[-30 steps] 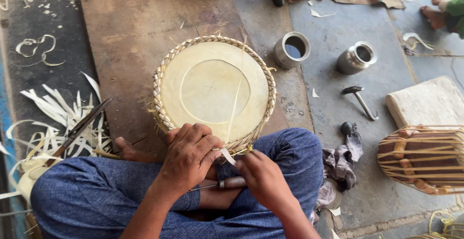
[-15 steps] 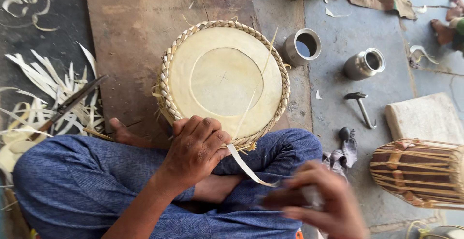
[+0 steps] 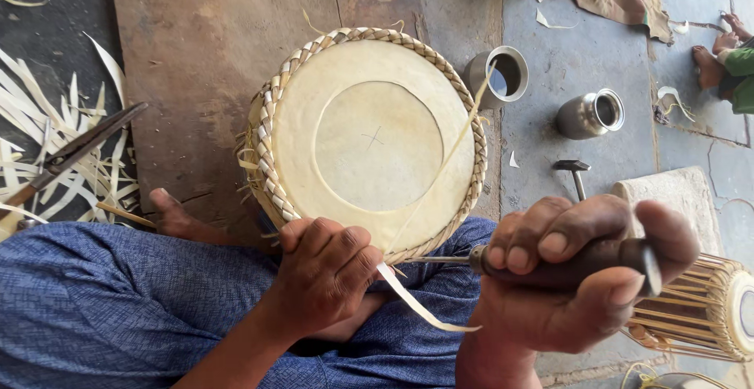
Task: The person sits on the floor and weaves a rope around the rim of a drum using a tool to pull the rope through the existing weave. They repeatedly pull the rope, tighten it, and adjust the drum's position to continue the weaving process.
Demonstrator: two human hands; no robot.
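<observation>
A round drum head with a pale skin and a braided strap rim rests against my crossed legs in blue trousers. My left hand grips the near rim and pinches a pale leather strip that curls out below it. Close to the camera, my right hand is closed around a dark-handled awl, and the thin metal point reaches left toward the rim near my left hand. Another long thin strip runs up across the skin toward the cup.
Two metal cups and a small hammer lie on the grey floor at right. A second drum body lies at lower right. Cut strips and shears sit at left. Another person's feet show at far right.
My right hand has risen toward the camera and now holds the awl level, with its point at the rim. My left hand stays on the rim with the strip. The view has moved closer.
</observation>
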